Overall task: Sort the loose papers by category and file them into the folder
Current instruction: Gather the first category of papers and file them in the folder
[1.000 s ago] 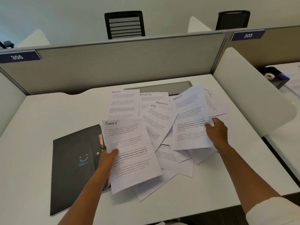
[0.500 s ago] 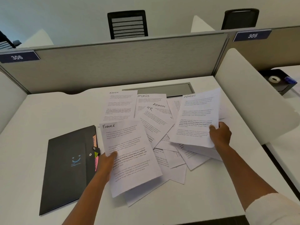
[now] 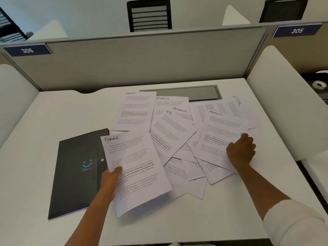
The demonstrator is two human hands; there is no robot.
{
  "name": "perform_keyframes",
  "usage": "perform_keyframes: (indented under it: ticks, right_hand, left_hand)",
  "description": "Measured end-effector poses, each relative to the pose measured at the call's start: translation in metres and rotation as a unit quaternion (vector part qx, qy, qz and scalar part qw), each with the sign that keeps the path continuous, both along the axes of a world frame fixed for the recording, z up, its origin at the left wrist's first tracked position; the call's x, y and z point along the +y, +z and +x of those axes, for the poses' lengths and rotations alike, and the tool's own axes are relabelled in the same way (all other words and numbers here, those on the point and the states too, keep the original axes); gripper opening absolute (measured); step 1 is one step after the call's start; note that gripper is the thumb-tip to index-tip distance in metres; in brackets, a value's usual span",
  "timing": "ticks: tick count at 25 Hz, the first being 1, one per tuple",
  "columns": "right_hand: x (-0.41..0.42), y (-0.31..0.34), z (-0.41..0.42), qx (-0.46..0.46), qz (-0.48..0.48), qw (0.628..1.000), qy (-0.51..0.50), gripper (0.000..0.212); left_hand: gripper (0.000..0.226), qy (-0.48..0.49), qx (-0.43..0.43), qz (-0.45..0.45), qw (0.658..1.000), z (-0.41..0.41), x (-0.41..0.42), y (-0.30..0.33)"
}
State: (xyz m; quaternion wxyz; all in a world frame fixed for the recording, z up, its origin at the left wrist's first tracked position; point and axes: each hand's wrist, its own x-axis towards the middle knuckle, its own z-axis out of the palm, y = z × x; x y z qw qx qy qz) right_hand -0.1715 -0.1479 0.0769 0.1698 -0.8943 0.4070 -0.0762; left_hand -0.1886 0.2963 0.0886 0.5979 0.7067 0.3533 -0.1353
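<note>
Several loose printed papers (image 3: 170, 137) lie fanned over the middle of the white desk (image 3: 53, 125), hand-labelled ADMIN, SPORTS and HR. My left hand (image 3: 111, 178) grips the left edge of a sheet headed FINANCE (image 3: 136, 167), thumb on top, lifted over the pile. A black folder (image 3: 76, 173) with a blue smile mark lies shut to the left, partly under that sheet. My right hand (image 3: 241, 150) holds an ADMIN sheet (image 3: 218, 137) at its right edge, fingers curled on it, low over the right side of the pile.
A grey partition (image 3: 142, 55) closes the back of the desk, with a metal cable flap (image 3: 195, 92) below it. White side dividers (image 3: 284, 96) stand on both sides. A tape roll (image 3: 319, 84) sits on the neighbouring desk. Black chairs stand behind.
My right hand has lowered the ADMIN sheet from its raised position down onto the right side of the pile. The left hand keeps the FINANCE sheet almost still.
</note>
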Motion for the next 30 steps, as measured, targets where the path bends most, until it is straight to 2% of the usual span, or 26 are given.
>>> perform_keyframes:
  ticks: [2,4,7,10,12,16,18,19,21,24,25,27,30]
  right_hand:
    - [0.033,0.001,0.008,-0.049,0.005,0.996,0.073,0.04]
    - [0.075,-0.002,0.016,-0.056,0.071,0.978,0.19,0.033]
    - [0.144,-0.011,0.019,0.001,0.146,0.927,0.344,0.04]
    - [0.187,-0.023,0.016,0.103,0.101,0.891,0.429,0.06]
    - [0.193,-0.032,0.009,0.124,0.059,0.885,0.445,0.059]
    - [0.168,-0.036,-0.004,0.033,0.004,0.898,0.439,0.037]
    - [0.155,-0.031,-0.006,0.017,0.006,0.916,0.4,0.029]
    - [0.152,-0.028,-0.006,0.007,0.014,0.926,0.377,0.029]
    - [0.16,-0.024,-0.01,0.014,0.024,0.928,0.371,0.044]
    - [0.189,-0.028,-0.021,0.108,0.019,0.893,0.437,0.084]
    - [0.198,-0.03,-0.025,0.147,0.009,0.883,0.445,0.091]
    - [0.208,-0.036,-0.028,0.176,-0.011,0.882,0.438,0.085]
    - [0.209,-0.041,-0.031,0.137,-0.056,0.89,0.432,0.062]
  left_hand:
    - [0.024,0.006,0.003,0.001,1.0,0.0,0.007,0.001]
    - [0.019,0.012,0.004,0.0,1.0,-0.001,0.014,0.004]
    - [0.018,0.017,0.0,0.009,1.0,0.0,0.029,0.009]
    - [0.021,0.019,-0.007,0.012,1.0,0.003,0.048,0.012]
    - [0.022,0.022,-0.011,0.011,1.0,0.006,0.06,0.013]
    - [0.017,0.025,-0.023,0.019,0.999,0.009,0.072,0.016]
    - [0.017,0.021,-0.022,0.019,0.999,0.009,0.076,0.015]
    - [0.017,0.019,-0.022,0.018,0.999,0.009,0.077,0.014]
    - [0.019,0.014,-0.019,0.015,1.0,0.01,0.08,0.01]
    - [0.021,0.004,-0.015,0.001,1.0,0.013,0.082,0.008]
    - [0.021,0.003,-0.014,-0.002,1.0,0.014,0.083,0.009]
    - [0.021,0.004,-0.018,-0.004,1.0,0.015,0.086,0.009]
    - [0.022,0.008,-0.02,-0.001,1.0,0.012,0.096,0.008]
